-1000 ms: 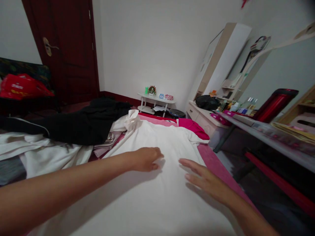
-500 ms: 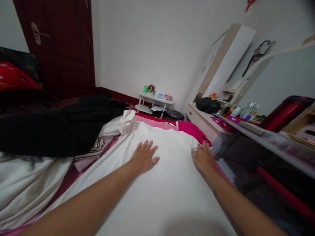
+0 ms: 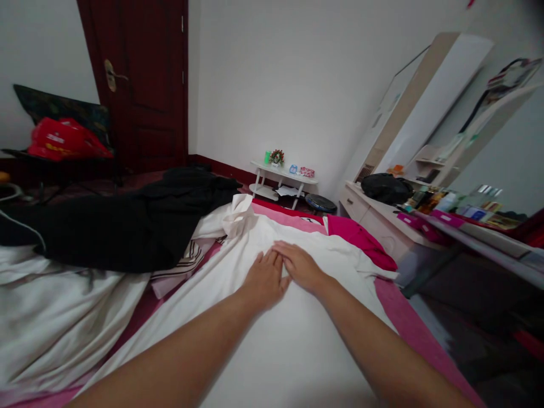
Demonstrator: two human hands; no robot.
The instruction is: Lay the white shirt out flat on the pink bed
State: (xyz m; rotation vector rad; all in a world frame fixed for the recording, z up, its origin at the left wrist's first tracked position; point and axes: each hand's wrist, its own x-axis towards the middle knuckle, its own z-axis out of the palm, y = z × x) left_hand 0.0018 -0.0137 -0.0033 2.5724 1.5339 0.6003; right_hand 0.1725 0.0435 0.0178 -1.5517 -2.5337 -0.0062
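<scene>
A white garment (image 3: 297, 340) is spread over a pink surface, with its far part near the middle of the view. My left hand (image 3: 266, 281) lies flat on the cloth, palm down, with its fingers extended. Touching it from the right is my right hand (image 3: 301, 267), also palm down and flat, its fingertips beside or over the left fingertips. Neither hand holds anything. Beyond the garment lies bright pink cloth (image 3: 361, 241). Black clothing (image 3: 114, 226) is heaped to the left, next to a striped piece (image 3: 182, 263).
A dressing table (image 3: 369, 215) with a black bag (image 3: 385, 188) and bottles stands on the right. Against the back wall is a small white table (image 3: 284, 172). A red bag (image 3: 63, 139) rests on a chair at the left, near a dark red door (image 3: 148, 85).
My right hand has moved left from the garment's right edge to meet my left hand. The camera view has turned somewhat left.
</scene>
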